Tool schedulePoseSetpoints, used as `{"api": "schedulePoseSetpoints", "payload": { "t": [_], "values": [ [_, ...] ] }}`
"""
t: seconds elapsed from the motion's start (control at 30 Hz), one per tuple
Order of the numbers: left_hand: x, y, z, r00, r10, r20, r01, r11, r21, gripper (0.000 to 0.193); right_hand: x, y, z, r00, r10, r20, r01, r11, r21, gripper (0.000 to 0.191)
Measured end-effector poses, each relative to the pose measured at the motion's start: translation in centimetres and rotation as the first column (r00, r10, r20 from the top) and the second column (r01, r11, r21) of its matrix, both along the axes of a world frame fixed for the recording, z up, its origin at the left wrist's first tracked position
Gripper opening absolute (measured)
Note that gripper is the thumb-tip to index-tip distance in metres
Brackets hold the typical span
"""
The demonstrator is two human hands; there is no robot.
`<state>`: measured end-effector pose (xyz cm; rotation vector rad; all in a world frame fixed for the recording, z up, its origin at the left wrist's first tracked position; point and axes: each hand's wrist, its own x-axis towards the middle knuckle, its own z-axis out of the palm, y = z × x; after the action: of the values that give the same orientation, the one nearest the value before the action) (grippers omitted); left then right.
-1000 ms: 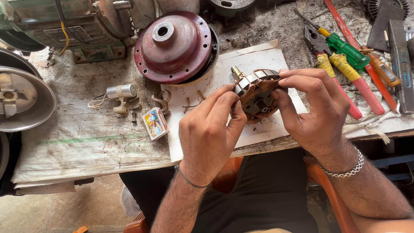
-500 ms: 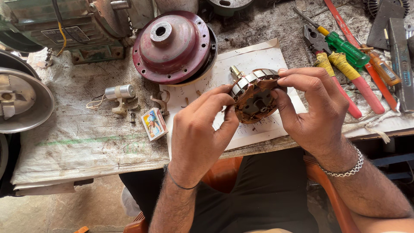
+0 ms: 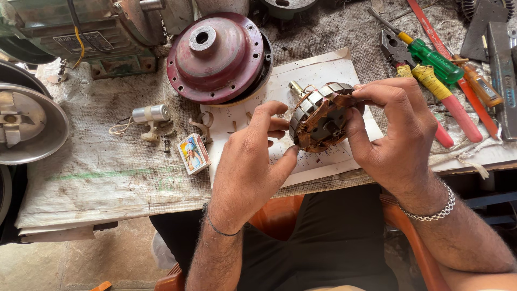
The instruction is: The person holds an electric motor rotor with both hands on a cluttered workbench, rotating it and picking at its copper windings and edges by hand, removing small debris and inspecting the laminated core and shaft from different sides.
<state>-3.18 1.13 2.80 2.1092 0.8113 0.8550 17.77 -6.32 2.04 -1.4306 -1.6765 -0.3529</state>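
Both hands hold a small round motor stator (image 3: 318, 118) with copper windings and a short shaft, lifted just above a white sheet of paper (image 3: 318, 73) on the workbench. My left hand (image 3: 250, 159) grips its lower left side with thumb and fingertips. My right hand (image 3: 396, 132) wraps the right side, thumb and forefinger pinching the top edge of the windings. A chain bracelet sits on the right wrist and a thin band on the left.
A dark red round motor end cover (image 3: 218, 56) lies behind the paper. Pliers and screwdrivers (image 3: 436, 75) lie at the right. A small capacitor (image 3: 151, 114), loose screws and a small printed box (image 3: 194, 153) sit left of the paper. A metal bowl-shaped cover (image 3: 27, 124) is at far left.
The stator has tilted a little between the hands, and my left fingers have shifted lower along its left side. My right hand stays on the right edge.
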Motion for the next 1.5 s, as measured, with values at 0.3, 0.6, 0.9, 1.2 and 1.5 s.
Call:
{"api": "schedulePoseSetpoints", "payload": {
  "t": [0.3, 0.6, 0.9, 1.2, 1.5],
  "values": [
    [0.3, 0.26, -0.06, 1.0, -0.007, 0.004, 0.007, 0.999, -0.04, 0.057, 0.09, 0.11, -0.11, 1.0, 0.005, -0.005, -0.005, 1.0, 0.001, 0.027],
    [0.38, 0.11, -0.17, 1.0, 0.005, 0.001, -0.005, 1.0, 0.03, 0.052, 0.1, 0.15, -0.15, 1.0, 0.005, 0.003, -0.005, 1.0, 0.005, 0.027],
    [0.69, 0.17, 0.19, 0.996, 0.05, -0.078, -0.054, 0.997, -0.048, 0.051, 0.08, 0.05, -0.09, 1.0, 0.016, -0.004, -0.016, 1.0, -0.001, 0.026],
    [0.86, 0.24, 0.2, 0.996, 0.064, -0.067, -0.069, 0.995, -0.07, 0.048, 0.11, 0.13, 0.0, 1.0, 0.013, -0.006, -0.013, 1.0, -0.003, 0.026],
    [0.78, 0.33, -0.32, 0.999, 0.041, -0.025, -0.042, 0.998, -0.046, 0.053, 0.27, 0.05, -0.24, 1.0, 0.004, 0.004, -0.004, 1.0, -0.006, 0.026]
  ]
}}
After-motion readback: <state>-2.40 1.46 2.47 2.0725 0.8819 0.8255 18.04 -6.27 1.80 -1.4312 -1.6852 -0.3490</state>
